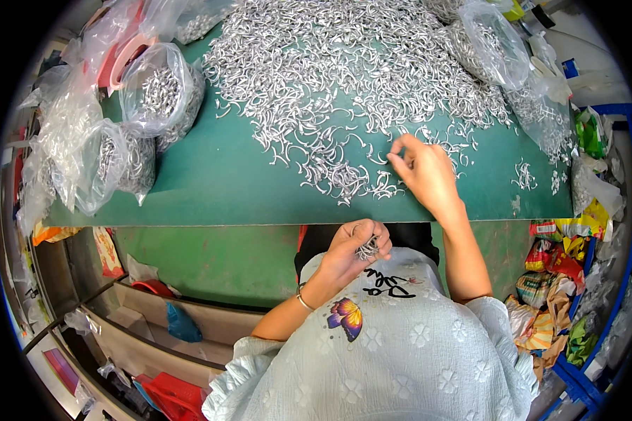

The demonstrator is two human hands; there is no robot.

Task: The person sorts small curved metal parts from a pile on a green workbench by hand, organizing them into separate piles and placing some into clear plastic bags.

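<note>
Small curved silver metal pieces [344, 56] lie in a wide heap over the green tabletop [211, 175]. Below the table's near edge, my left hand [351, 245] is closed around a bunch of these pieces [367, 248], whose ends show between thumb and fingers. Over the near right side of the heap, my right hand [425, 172] has its thumb and forefinger curled together in a pinch. Curved pieces lie right by those fingertips, but whether one is between them is too small to tell. A looser cluster [344, 179] sits left of this hand.
Clear plastic bags of metal pieces stand at the left [161, 95] and back right [495, 42]. A pink-rimmed container [130, 56] is behind the left bags. Wooden drawers [154, 316] and a red basket [172, 396] are lower left. Colourful packets [558, 263] fill a blue-framed rack [625, 281].
</note>
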